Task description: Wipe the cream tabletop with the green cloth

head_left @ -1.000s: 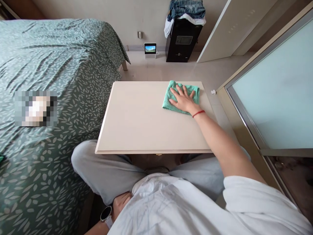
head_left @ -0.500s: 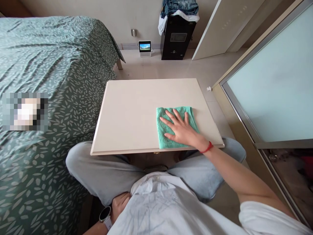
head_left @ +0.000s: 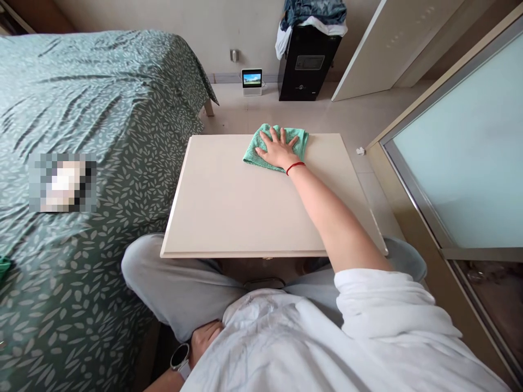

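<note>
My right hand [head_left: 280, 152] lies flat with fingers spread on a folded green cloth [head_left: 254, 154], pressing it against the tabletop. The cloth is at the far edge of a small cream table [head_left: 229, 207], and its upper part reaches past that edge. A red cord is around my right wrist. My left hand [head_left: 205, 337] rests on my lap near the shirt hem, with a watch [head_left: 180, 356] on the wrist. Its fingers are partly hidden, so their grip is unclear.
A bed with a green leaf-patterned cover [head_left: 134, 136] stands at the left, a blurred-out item [head_left: 63, 185] on it. By the wall are a small screen [head_left: 252, 79] and a black cabinet [head_left: 306, 65] topped with clothes. A frosted glass panel [head_left: 469, 141] is at the right.
My right hand and the cloth have moved from the near right part of the tabletop to its far edge, and the cloth has turned slightly. My left hand stays on my lap.
</note>
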Demonstrator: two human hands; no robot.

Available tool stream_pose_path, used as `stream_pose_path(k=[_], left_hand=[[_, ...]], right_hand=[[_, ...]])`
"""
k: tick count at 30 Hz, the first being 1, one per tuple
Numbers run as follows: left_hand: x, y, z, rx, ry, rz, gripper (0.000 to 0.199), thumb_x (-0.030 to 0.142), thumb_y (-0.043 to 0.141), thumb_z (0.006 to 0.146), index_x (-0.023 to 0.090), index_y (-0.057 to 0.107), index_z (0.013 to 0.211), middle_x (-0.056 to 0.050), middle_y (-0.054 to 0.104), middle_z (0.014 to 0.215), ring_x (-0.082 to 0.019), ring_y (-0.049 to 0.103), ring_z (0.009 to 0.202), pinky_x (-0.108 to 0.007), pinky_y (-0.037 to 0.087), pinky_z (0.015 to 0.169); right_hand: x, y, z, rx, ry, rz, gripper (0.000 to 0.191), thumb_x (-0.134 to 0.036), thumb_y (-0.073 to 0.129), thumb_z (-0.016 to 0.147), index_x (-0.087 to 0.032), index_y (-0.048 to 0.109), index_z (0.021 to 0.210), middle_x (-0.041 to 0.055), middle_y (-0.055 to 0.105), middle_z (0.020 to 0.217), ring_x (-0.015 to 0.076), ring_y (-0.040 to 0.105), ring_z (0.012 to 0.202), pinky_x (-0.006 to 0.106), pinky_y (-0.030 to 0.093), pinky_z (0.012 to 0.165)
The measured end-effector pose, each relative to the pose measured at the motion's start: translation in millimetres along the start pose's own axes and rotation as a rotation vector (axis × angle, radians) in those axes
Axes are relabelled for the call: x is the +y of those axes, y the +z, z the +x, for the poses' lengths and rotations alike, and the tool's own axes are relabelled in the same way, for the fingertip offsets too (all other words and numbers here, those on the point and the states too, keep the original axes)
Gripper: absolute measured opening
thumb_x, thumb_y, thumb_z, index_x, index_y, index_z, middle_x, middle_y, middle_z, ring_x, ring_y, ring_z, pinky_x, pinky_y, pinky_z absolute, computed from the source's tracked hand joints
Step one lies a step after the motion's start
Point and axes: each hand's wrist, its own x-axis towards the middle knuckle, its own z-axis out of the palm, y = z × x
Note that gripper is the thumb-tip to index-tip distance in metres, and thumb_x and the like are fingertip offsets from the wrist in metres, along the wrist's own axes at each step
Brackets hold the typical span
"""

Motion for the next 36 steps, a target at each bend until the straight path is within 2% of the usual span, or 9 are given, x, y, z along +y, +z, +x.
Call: stream_pose_path(k=[4,12,15,17,19,26,29,32,36], left_hand=[[-2,3.9,-5,-0.005,-0.029,-0.011,0.033,0.029,0.035,0.080,0.018,0.039,0.049,0.005,0.043,0.045,-0.004,0.042,0.038,-0.014,0.027,0.041],[-2,4.6,-6,-0.004,-0.009,-0.038,0.032,0.029,0.035,0.079,0.019,0.041,0.050,0.004,0.043,0.045,-0.006,0.042,0.038,-0.017,0.027,0.041],[-3,5.0,-5,-0.015,-0.016,-0.032,0.032,0.029,0.035,0.079,0.019,0.040,0.049,0.004,0.043,0.044,-0.006,0.042,0.037,-0.017,0.027,0.040],[-3,5.6,-5,-0.019,-0.030,-0.031,0.032,0.028,0.035,0.080,0.019,0.040,0.049,0.004,0.043,0.044,-0.006,0.043,0.037,-0.017,0.028,0.040],[-4,6.0,-6,-0.018,-0.024,-0.030,0.033,0.029,0.035,0.080,0.019,0.041,0.050,0.004,0.045,0.045,-0.006,0.044,0.038,-0.016,0.029,0.040],[-3,3.4,-5,0.010,-0.017,-0.005,0.036,0.030,0.031,0.082,0.019,0.042,0.049,0.005,0.045,0.044,-0.005,0.044,0.036,-0.014,0.029,0.039],[-3,2.7,-4,0.016,-0.020,0.003,0.036,0.030,0.030,0.082,0.019,0.042,0.050,0.004,0.045,0.044,-0.005,0.045,0.036,-0.014,0.030,0.039],[-3,2.5,-4,0.017,-0.022,0.003,0.037,0.030,0.029,0.082,0.019,0.042,0.049,0.005,0.044,0.042,-0.005,0.044,0.035,-0.013,0.030,0.038],[-4,2.8,-3,0.021,-0.005,-0.006,0.034,0.029,0.031,0.082,0.020,0.043,0.052,0.004,0.045,0.044,-0.006,0.044,0.035,-0.014,0.030,0.039]], right_hand=[[-15,7,-55,-0.035,-0.042,-0.060,0.085,-0.054,0.043,0.122,-0.021,0.030,0.199,0.0197,0.012,0.207,0.0585,0.007,0.189,0.101,0.013,0.137],[-38,41,-237,-0.046,-0.360,-0.168,0.082,-0.056,0.056,0.121,-0.026,0.041,0.196,0.0227,0.028,0.203,0.0613,0.024,0.185,0.101,0.028,0.133],[-39,44,-261,-0.077,-0.410,-0.177,0.082,-0.056,0.059,0.121,-0.027,0.043,0.195,0.0236,0.029,0.202,0.0607,0.026,0.184,0.102,0.030,0.131],[-41,41,-251,-0.104,-0.392,-0.167,0.082,-0.056,0.059,0.121,-0.029,0.041,0.196,0.0220,0.028,0.203,0.0589,0.024,0.186,0.101,0.029,0.133],[-44,35,-223,-0.120,-0.342,-0.148,0.081,-0.056,0.057,0.122,-0.031,0.039,0.197,0.0198,0.024,0.205,0.0570,0.020,0.188,0.099,0.027,0.135],[-69,11,-69,-0.114,-0.097,-0.055,0.082,-0.057,0.041,0.124,-0.028,0.029,0.200,0.0178,0.008,0.208,0.0540,0.005,0.191,0.100,0.013,0.138],[-79,6,-25,-0.100,-0.047,-0.025,0.084,-0.056,0.039,0.123,-0.026,0.026,0.200,0.0178,0.004,0.208,0.0544,0.002,0.191,0.101,0.008,0.137],[-83,3,-7,-0.092,-0.040,-0.013,0.084,-0.054,0.038,0.123,-0.024,0.024,0.200,0.0186,0.003,0.208,0.0557,0.002,0.191,0.102,0.007,0.136],[-84,4,-16,-0.077,-0.056,-0.037,0.085,-0.052,0.037,0.123,-0.020,0.025,0.200,0.0198,0.006,0.208,0.0559,0.004,0.190,0.101,0.009,0.138]])
